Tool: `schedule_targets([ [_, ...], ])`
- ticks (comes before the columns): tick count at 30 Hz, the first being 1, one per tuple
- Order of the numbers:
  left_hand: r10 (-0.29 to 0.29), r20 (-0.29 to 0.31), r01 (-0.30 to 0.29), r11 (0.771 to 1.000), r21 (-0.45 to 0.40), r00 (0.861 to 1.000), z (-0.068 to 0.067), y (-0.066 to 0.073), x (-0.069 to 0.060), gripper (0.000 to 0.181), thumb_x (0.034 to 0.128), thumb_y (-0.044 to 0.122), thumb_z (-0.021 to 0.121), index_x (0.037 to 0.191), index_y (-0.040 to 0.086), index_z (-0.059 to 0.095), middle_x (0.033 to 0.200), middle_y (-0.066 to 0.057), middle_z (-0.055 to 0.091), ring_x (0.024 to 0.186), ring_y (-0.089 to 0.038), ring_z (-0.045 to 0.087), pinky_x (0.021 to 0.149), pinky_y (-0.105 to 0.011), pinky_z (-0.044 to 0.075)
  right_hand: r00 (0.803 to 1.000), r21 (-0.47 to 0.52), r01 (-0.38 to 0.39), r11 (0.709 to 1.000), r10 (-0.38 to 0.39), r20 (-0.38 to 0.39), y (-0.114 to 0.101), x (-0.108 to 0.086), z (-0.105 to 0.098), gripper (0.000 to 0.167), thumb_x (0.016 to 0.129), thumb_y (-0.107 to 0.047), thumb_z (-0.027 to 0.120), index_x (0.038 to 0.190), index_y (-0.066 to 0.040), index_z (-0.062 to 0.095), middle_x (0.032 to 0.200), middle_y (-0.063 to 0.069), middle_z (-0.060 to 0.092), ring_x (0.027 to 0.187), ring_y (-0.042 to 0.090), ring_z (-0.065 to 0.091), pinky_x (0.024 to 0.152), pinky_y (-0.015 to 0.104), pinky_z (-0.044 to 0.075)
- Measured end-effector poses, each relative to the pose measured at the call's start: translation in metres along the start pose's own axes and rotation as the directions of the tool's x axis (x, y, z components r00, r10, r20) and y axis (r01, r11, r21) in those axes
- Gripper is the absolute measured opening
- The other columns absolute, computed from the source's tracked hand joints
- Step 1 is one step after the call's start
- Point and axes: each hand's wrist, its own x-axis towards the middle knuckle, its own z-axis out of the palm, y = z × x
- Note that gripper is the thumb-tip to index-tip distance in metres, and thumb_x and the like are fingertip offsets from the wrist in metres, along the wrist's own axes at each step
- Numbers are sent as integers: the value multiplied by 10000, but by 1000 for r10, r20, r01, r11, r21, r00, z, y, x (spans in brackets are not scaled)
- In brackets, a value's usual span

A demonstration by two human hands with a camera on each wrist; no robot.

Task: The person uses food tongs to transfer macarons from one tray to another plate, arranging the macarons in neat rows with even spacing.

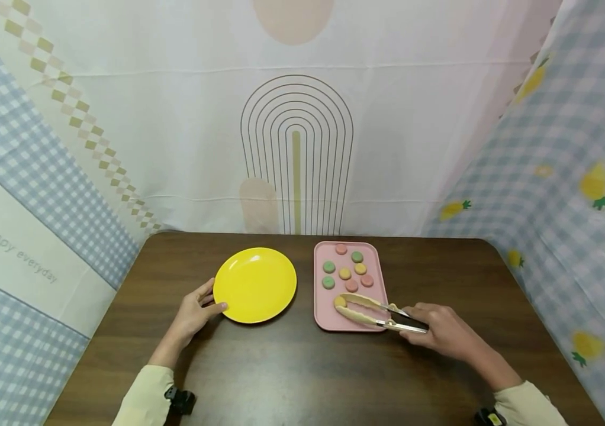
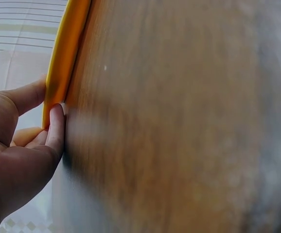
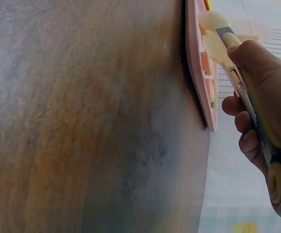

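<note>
My left hand (image 1: 194,315) grips the left rim of a round yellow plate (image 1: 256,285), its thumb on top and fingers at the edge; the left wrist view shows the rim (image 2: 62,63) between them. In my right hand (image 1: 443,331) is a pair of tongs (image 1: 395,319) with cream tips and metal and black handles. The tips stand on either side of a yellow macaron-like round (image 1: 340,301) on the pink tray (image 1: 324,319); whether both touch it I cannot tell. Several pink, green and yellow rounds (image 1: 344,273) lie farther back on that tray.
Plate and tray rest side by side on a dark wooden table (image 1: 270,378), with a strip of wood between them. Behind the table hangs a white patterned cloth (image 1: 190,148). Blue checked cloth (image 1: 563,236) borders the right side.
</note>
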Motion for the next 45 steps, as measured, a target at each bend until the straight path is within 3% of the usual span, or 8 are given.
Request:
schedule_targets([
  [8, -5, 3, 5, 1000, -4, 1000, 0, -3, 0, 847, 954, 161, 742, 1619, 32, 234, 1627, -232, 321, 1424, -405, 432, 981, -308, 549, 1000, 31, -21, 999, 22, -20, -1, 23, -8, 354, 824, -253, 864, 1118, -80, 768, 805, -125, 587, 635, -65, 422, 525, 167, 379],
  [14, -3, -2, 3, 1000, -13, 1000, 0, -6, 0, 844, 951, 156, 745, 1615, 23, 240, 1618, -240, 334, 1421, -407, 436, 973, -290, 550, 1000, 42, -26, 999, 25, 4, -8, 59, -8, 381, 852, -279, 843, 1160, -70, 766, 796, -80, 603, 618, -25, 425, 519, 181, 377],
  [20, -6, -9, 6, 1000, -20, 1000, 0, -6, -1, 838, 953, 144, 740, 1614, 19, 241, 1605, -247, 354, 1416, -409, 441, 967, -297, 555, 1000, 48, 13, 999, -14, 25, -18, 98, 2, 380, 856, -292, 835, 1149, -59, 770, 884, 22, 701, 687, 74, 552, 573, 248, 460],
  [26, -3, -7, 3, 1000, -12, 1000, 2, -5, 0, 849, 949, 168, 749, 1615, 25, 242, 1614, -235, 346, 1417, -405, 442, 977, -320, 555, 998, 60, 57, 997, -59, 31, -28, 135, 17, 292, 850, -300, 836, 1047, -91, 782, 750, -7, 625, 628, 81, 477, 540, 255, 437],
  [30, 1, -4, -1, 1000, -14, 1000, 1, -5, 0, 852, 950, 172, 748, 1616, 23, 237, 1615, -240, 341, 1418, -410, 439, 976, -326, 556, 995, 46, 89, 995, -91, 50, -40, 161, 34, 317, 858, -316, 797, 1096, -106, 788, 732, -28, 637, 601, 88, 471, 534, 272, 435],
  [37, -2, -5, 2, 1000, 1, 1000, 1, -3, 3, 845, 954, 166, 742, 1617, 24, 237, 1625, -231, 327, 1424, -408, 432, 1016, -381, 535, 991, 69, 56, 996, -64, 116, -60, 193, 70, 276, 872, -330, 764, 992, -81, 767, 761, -5, 639, 623, 82, 480, 518, 218, 403],
  [45, -5, -16, 5, 1000, -3, 1000, 0, -3, 5, 826, 949, 135, 741, 1606, 7, 258, 1612, -240, 347, 1413, -415, 442, 1001, -337, 540, 981, 59, 3, 998, -14, 195, -75, 217, 95, 412, 888, -367, 741, 1166, -64, 764, 863, 50, 678, 668, 113, 539, 590, 249, 488],
])
